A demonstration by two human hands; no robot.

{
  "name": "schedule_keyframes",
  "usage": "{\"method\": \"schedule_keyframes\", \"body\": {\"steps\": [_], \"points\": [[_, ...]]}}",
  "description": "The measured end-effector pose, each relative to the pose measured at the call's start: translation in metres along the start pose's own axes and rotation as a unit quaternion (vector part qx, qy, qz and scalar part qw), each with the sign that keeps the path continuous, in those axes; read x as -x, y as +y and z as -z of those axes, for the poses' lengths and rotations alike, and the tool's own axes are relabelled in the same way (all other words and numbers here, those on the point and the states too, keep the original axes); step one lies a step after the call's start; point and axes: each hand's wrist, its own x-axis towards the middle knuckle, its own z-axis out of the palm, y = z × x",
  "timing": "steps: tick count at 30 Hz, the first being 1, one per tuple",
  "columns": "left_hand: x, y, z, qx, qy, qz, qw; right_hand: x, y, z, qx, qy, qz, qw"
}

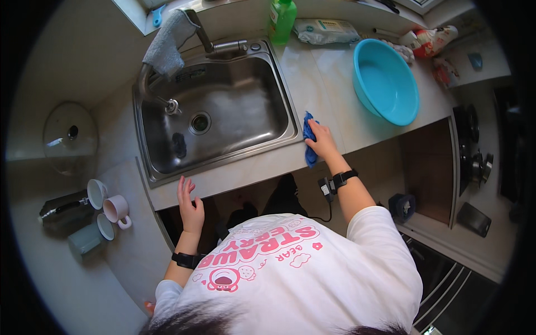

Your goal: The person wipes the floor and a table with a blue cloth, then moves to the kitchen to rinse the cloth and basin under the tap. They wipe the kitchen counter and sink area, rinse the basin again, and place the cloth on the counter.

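Under my right hand [321, 138] is a crumpled blue cloth [309, 144], held against the pale countertop just right of the sink. My left hand [190, 205] is at the counter's front edge near the sink's lower left corner, its fingers apart and nothing in it. The stainless steel sink [234, 96] has no standing water that I can make out. A dark oval thing [179, 145] lies in it, left of the drain [200, 122]. Over the faucet [202, 31] hangs a grey cloth [169, 42].
A turquoise plastic basin [386, 82] stands on the counter at the right. Behind are a green bottle [282, 21] and a wipes packet [325, 31]. Several cups, including a pink mug [116, 208], and a glass lid [71, 138] are at the left.
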Motion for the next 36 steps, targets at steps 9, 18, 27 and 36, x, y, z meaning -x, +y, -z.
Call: {"method": "schedule_keyframes", "body": {"steps": [9,18,27,36], "points": [[0.043,-0.045,0.061,0.031,0.009,0.006,0.999,0.053,-0.072,-0.066,0.139,0.15,-0.21,0.956],[0.064,-0.049,0.086,0.02,0.066,0.025,0.997,-0.033,-0.279,-0.066,-0.377,0.186,0.047,0.906],[0.07,-0.048,0.089,0.009,0.105,0.05,0.993,-0.082,-0.16,-0.065,-0.152,0.078,-0.027,0.985],[0.047,-0.033,0.075,-0.019,0.088,0.036,0.995,-0.079,-0.115,-0.021,-0.275,0.085,0.055,0.956]]}}
